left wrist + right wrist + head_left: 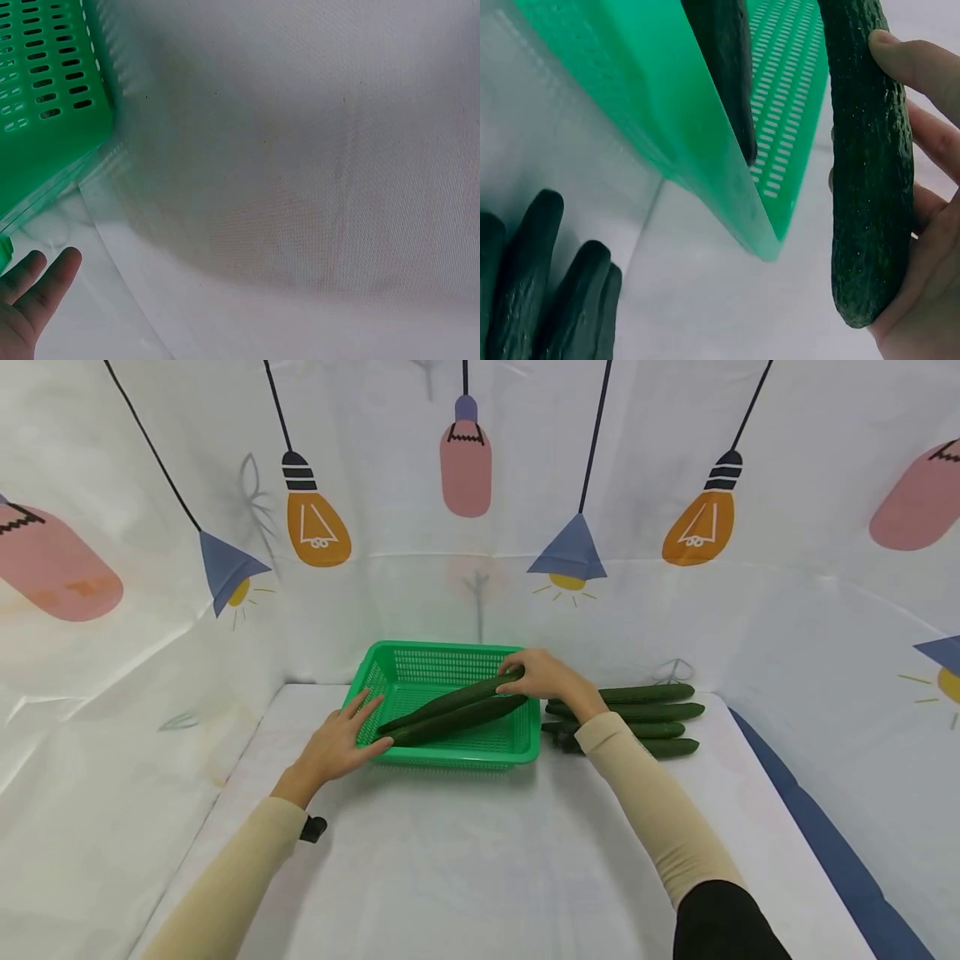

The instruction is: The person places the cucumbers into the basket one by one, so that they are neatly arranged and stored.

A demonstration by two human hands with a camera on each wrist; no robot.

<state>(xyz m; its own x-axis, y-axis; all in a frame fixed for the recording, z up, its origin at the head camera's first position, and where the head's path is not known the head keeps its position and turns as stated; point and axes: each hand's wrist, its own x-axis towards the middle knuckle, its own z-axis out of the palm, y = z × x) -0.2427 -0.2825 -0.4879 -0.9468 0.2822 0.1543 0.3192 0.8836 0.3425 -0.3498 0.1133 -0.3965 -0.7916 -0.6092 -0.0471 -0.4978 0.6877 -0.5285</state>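
A long dark green cucumber (450, 702) is gripped near its right end by my right hand (551, 681), slanting over the green basket (442, 649). In the right wrist view, my thumb and fingers wrap the held cucumber (870, 165) beside the basket's wall (705, 150). Just in front of it in the head view, a second cucumber (465, 723) lies across the basket. My left hand (335, 743) is at the basket's left side with its fingers spread, the thumb close to the cucumbers' left ends. The left wrist view catches only its fingertips (52, 281) below the basket's corner.
Several more cucumbers (652, 712) lie side by side on the white table (465, 860), right of the basket and partly behind my right forearm. A white sheet (480, 593) printed with lamps and bulbs hangs behind and along the sides.
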